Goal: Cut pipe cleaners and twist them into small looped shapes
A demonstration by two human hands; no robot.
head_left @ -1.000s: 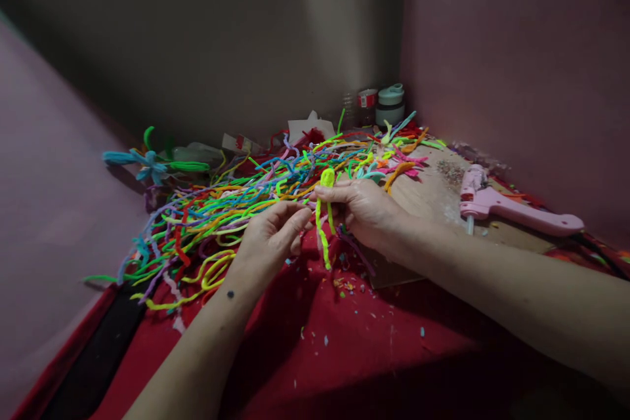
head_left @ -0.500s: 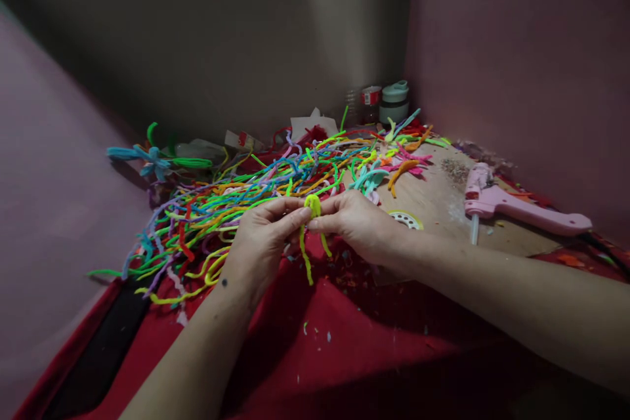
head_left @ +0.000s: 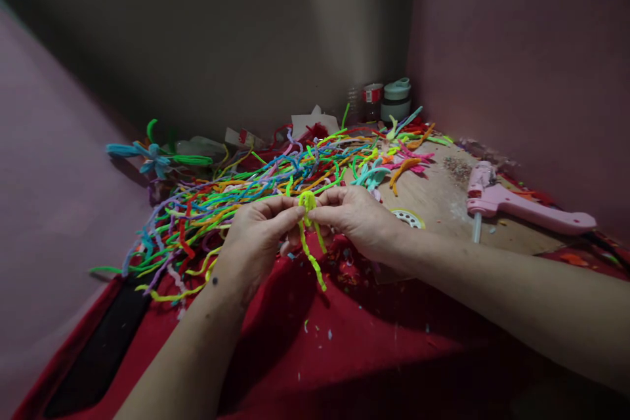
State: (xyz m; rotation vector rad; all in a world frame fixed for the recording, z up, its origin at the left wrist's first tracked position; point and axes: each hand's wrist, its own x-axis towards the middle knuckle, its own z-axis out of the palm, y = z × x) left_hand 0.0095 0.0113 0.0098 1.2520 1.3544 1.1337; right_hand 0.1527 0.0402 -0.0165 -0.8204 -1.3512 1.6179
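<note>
— Where to look first?

— At the folded neon-yellow chenille stem (head_left: 308, 199), held up between both hands, in front of the heap of coloured chenille stems (head_left: 236, 193) and above the red cloth (head_left: 359, 341).

— And the fingers?

— On the left hand (head_left: 260, 226), thumb and forefinger closed in a pinch on one side of the loop. On the right hand (head_left: 354, 218), a matching pinch at the other side. Lower fingers curled beneath, partly hidden; impossible to tell whether touching the stem.

— How best to handle such a fold?

— Steady with one pinch, shape with the other, in small, even presses. Stay close to the loop for control. Avoid crushing the fuzz or kinking the likely wire core.

— And the two loose tails?

— Both hanging below the fingers, the longer one slanting over the cloth. Best kept uncrossed.

— The pink glue gun (head_left: 522, 203)?

— Well apart, over on the brown board (head_left: 443, 216).
</note>
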